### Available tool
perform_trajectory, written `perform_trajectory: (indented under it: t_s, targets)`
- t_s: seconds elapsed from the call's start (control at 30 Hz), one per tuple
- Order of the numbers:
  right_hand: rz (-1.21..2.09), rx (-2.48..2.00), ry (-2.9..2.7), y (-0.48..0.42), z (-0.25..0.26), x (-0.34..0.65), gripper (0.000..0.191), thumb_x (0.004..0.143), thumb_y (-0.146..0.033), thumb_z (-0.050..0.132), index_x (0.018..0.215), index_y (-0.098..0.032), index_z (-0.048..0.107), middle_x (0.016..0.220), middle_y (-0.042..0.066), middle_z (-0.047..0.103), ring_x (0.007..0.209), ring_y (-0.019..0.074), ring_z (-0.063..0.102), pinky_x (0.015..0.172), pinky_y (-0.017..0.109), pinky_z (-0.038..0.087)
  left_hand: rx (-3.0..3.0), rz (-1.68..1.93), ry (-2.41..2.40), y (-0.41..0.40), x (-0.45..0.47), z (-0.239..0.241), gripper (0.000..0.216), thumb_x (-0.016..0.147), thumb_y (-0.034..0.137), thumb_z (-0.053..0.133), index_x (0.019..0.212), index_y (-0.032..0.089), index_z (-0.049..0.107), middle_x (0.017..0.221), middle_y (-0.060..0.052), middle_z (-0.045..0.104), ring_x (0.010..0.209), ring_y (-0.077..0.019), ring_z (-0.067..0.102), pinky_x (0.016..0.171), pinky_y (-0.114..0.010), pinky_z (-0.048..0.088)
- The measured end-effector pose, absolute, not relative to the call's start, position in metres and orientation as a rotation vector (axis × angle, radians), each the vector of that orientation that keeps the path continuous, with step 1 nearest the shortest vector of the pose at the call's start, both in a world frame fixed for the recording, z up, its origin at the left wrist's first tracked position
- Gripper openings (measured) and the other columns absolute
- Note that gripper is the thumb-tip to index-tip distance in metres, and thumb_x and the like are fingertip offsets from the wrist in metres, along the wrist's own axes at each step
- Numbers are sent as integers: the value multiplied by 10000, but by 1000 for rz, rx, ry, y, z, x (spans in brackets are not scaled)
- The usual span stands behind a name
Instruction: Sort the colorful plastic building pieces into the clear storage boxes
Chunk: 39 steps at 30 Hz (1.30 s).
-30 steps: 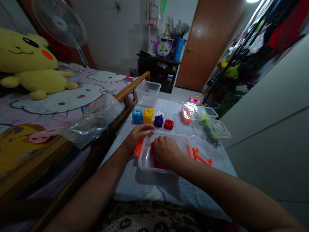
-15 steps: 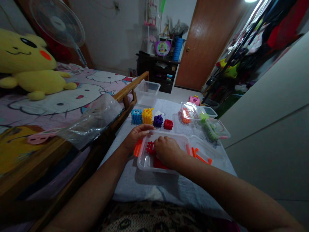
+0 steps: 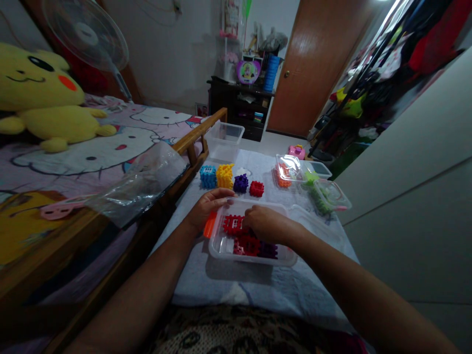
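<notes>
A clear plastic box [image 3: 221,251] stands before me on the cloth-covered table, with an orange clip at its left end. My left hand [image 3: 207,209] grips its far left corner, thumb and fingers at the rim. Inside lie a red building block [image 3: 233,224], more red blocks [image 3: 248,246] nearer me and a dark purple block [image 3: 268,250]. My right hand [image 3: 267,223] reaches into the box, its curled fingers at the right end of the upper red block; the fingertips are partly hidden.
Beyond the box stand blue [image 3: 208,177], yellow [image 3: 224,177], purple [image 3: 241,183] and red [image 3: 257,189] block stacks. Clear containers with orange [image 3: 283,176] and green [image 3: 321,200] pieces are at the right. A clear bin [image 3: 224,140] stands behind; a wooden bed rail [image 3: 201,132] borders the left.
My right hand has shifted right within the box, uncovering more red blocks and the purple one. Orange parts right of the box are no longer visible. My left hand stays at the rim.
</notes>
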State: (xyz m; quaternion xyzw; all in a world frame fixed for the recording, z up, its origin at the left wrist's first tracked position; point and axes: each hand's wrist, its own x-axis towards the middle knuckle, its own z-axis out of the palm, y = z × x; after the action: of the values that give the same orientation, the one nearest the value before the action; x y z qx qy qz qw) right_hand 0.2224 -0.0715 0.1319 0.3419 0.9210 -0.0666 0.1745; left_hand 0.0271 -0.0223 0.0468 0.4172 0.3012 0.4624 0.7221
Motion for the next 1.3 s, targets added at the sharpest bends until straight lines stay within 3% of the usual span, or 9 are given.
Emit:
perform_trajectory:
  t_s: [0.23, 0.47, 0.63, 0.73, 0.83, 0.93, 1.17, 1.3]
  targets:
    - [-170, 1000, 2703, -76, 122, 224, 302, 906, -77, 497, 1100, -177, 705, 976, 118, 708, 851, 190, 644, 778, 312, 455, 911, 1026, 666, -22, 28, 50, 302, 641, 247, 824, 925, 171, 756, 953, -43, 747, 764, -135, 662, 744, -239, 516]
    - [-422, 1167, 2718, -73, 148, 235, 336, 879, -40, 486, 1104, -169, 699, 1002, 107, 717, 791, 143, 635, 698, 257, 429, 916, 1009, 667, -21, 27, 46, 323, 644, 266, 820, 947, 175, 754, 909, -39, 748, 758, -142, 661, 728, -243, 504]
    - [-411, 1670, 2768, -29, 167, 266, 223, 882, -117, 522, 982, -139, 720, 885, 64, 726, 757, 130, 616, 692, 239, 414, 919, 1029, 685, -22, 27, 47, 308, 644, 259, 824, 932, 172, 755, 968, -43, 750, 781, -141, 664, 756, -249, 501]
    - [-253, 1810, 2538, 8, 149, 279, 227, 862, -181, 588, 1043, -125, 714, 959, 92, 723, 830, 168, 636, 728, 255, 430, 911, 1026, 693, -21, 27, 46, 318, 643, 259, 829, 938, 170, 755, 935, -45, 752, 781, -144, 669, 762, -250, 504]
    - [-173, 1811, 2467, 35, 117, 282, 484, 766, -334, 749, 1180, -98, 664, 1177, 171, 663, 1039, 250, 614, 847, 295, 441, 902, 1015, 692, -21, 26, 45, 334, 647, 273, 834, 954, 173, 751, 919, -44, 752, 754, -140, 669, 746, -250, 510]
    - [-129, 1796, 2406, 50, 91, 280, 661, 689, -495, 797, 1195, -97, 650, 1221, 201, 622, 1075, 292, 598, 863, 321, 445, 901, 1008, 687, -20, 26, 43, 332, 653, 273, 834, 959, 174, 749, 938, -43, 751, 751, -133, 670, 736, -238, 510]
    - [-53, 1757, 2415, 58, 72, 280, 507, 731, -454, 754, 1098, -112, 683, 1120, 171, 664, 1001, 270, 621, 834, 311, 434, 915, 1014, 654, -19, 26, 41, 309, 681, 273, 816, 966, 174, 750, 1018, -54, 747, 847, -154, 683, 821, -259, 513]
    - [-42, 1753, 2438, 59, 71, 282, 520, 720, -468, 755, 1097, -118, 682, 1114, 163, 671, 987, 263, 627, 815, 303, 434, 911, 1013, 654, -19, 27, 42, 302, 675, 269, 821, 954, 174, 751, 1007, -52, 750, 837, -151, 682, 802, -251, 511]
